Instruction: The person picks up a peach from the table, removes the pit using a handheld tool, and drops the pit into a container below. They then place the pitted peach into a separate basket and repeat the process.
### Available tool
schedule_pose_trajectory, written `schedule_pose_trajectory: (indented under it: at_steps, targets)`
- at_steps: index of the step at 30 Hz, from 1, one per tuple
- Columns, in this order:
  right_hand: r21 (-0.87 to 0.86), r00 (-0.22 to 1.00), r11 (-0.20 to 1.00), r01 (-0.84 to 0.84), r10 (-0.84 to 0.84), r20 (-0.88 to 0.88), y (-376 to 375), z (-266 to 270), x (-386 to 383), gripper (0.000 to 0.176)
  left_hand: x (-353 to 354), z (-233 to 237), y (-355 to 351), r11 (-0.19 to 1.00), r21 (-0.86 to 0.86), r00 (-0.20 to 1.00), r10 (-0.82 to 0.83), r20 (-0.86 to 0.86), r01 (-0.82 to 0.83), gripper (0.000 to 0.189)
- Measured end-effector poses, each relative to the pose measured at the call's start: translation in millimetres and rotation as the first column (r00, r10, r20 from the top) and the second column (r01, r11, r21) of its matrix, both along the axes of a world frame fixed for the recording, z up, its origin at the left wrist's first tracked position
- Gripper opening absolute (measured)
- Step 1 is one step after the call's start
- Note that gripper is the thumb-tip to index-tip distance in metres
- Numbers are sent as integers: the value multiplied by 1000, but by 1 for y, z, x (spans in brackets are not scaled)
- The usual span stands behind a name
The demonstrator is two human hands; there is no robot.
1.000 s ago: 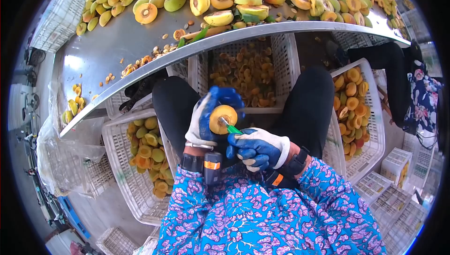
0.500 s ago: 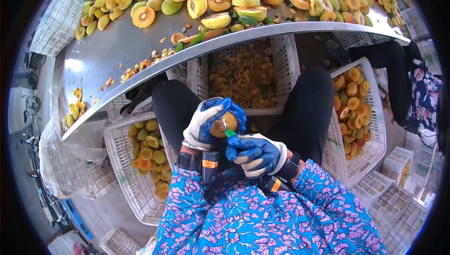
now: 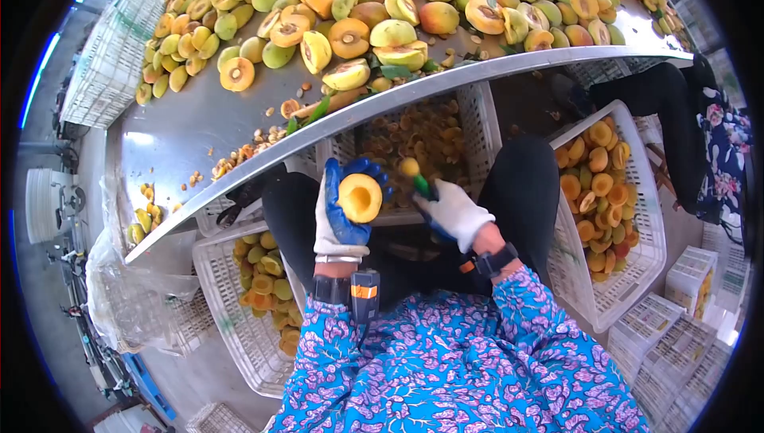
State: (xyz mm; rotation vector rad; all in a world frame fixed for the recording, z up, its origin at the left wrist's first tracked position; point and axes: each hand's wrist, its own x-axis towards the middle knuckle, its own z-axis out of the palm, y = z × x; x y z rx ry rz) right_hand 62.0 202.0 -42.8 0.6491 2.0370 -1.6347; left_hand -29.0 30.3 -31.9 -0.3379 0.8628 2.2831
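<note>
My left hand [image 3: 346,206], in a white glove with blue coating, cradles a yellow peach half [image 3: 360,198], its cut face up with a round hollow in the middle. My right hand [image 3: 455,214], gloved alike, grips a green-handled scooping tool [image 3: 421,185]. At the tool's far end sits a small round yellow-brown lump [image 3: 409,167], which looks like a pit with flesh; the metal end is hidden. Both hands are above my lap, apart from each other. Beyond them, under the table edge, a white crate [image 3: 485,118] holds pit and flesh scraps.
A metal table [image 3: 167,142] bears a heap of halved peaches [image 3: 350,37] and some loose pits. A crate of peach halves [image 3: 629,286] stands right of my knees, another crate [image 3: 231,325] left. A person's dark-clad leg [image 3: 645,92] is at the far right.
My hands have moved apart, the right one going right and up with the tool. The peach half now shows its hollowed face, and a lump is at the tool's end. The view has shifted slightly.
</note>
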Motion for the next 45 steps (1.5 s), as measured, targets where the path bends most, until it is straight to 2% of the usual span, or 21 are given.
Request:
schedule_pose_trajectory:
  at_steps: [1,3,5,8,9,11,13,16,17,21,23,25,28,29,31,33,35,39,41,43,45]
  targets:
    - [530,964,816,-233,266,14,-1,-24,-4,32,1,17,-5,999,-27,999,37,-35,-38,43]
    - [392,992,912,-124,113,51,-4,-25,-8,33,0,46,-34,968,-212,957,73,-281,-136,39]
    - [355,999,935,0,17,-43,-9,-20,-7,34,2,78,-77,899,-324,924,180,-337,-293,37]
    - [503,990,863,-52,111,-88,-14,10,-9,31,2,87,-170,652,-600,858,161,-488,-463,31]
    - [527,989,847,-75,130,-68,-15,16,-9,31,-1,83,-201,545,-696,866,125,-484,-467,29]
    - [576,987,809,-116,161,-27,-16,22,-9,33,-17,54,-264,-106,-915,906,-225,-359,-389,33]
    - [579,860,659,-480,484,162,-5,-25,10,31,-33,88,-211,-325,-742,799,-382,-464,-586,35]
    - [547,919,741,-390,351,180,-8,9,-1,31,-93,109,-144,113,-689,630,-318,-708,-716,36]
    - [546,933,758,-357,317,170,-8,19,-7,31,-112,122,-117,138,-710,630,-366,-685,-691,38]
    - [593,948,742,-313,285,143,-18,15,-5,31,-211,109,-62,-153,-675,585,-656,-477,-722,57]
    - [512,885,723,-464,402,235,-15,-7,8,32,-247,82,-53,-145,-503,392,-814,-429,-852,59]
    - [407,897,800,-441,376,233,-10,10,-2,34,-248,92,-35,-251,-732,531,-829,-175,-633,55]
    - [403,916,825,-397,326,234,-10,13,-10,36,-250,80,-42,-162,-784,581,-762,-286,-599,43]
    - [409,938,846,-341,282,200,-10,14,-10,36,-243,77,-49,134,-865,655,-600,-460,-484,40]
    - [414,974,882,-224,185,134,-11,17,-9,37,-213,85,-59,702,-643,824,-144,-548,-306,35]
    - [391,991,911,-132,120,56,-13,15,-10,36,-166,99,-64,905,-377,883,-3,-468,-197,36]
    - [342,998,938,-52,63,-22,-19,35,-18,36,-121,96,-61,981,-113,920,102,-379,-155,40]
    - [200,927,976,85,-3,-376,-36,79,-19,32,-40,88,-33,933,246,965,250,78,-261,30]
    - [51,972,998,24,-12,-235,-45,110,-16,30,-15,69,-25,958,187,971,233,-57,-218,29]
    - [262,912,959,-111,203,-355,-56,102,-8,32,2,54,-19,984,93,966,167,-199,-151,41]
    - [346,901,925,-154,275,-335,-66,92,0,28,12,53,-17,991,72,983,118,-143,-109,46]
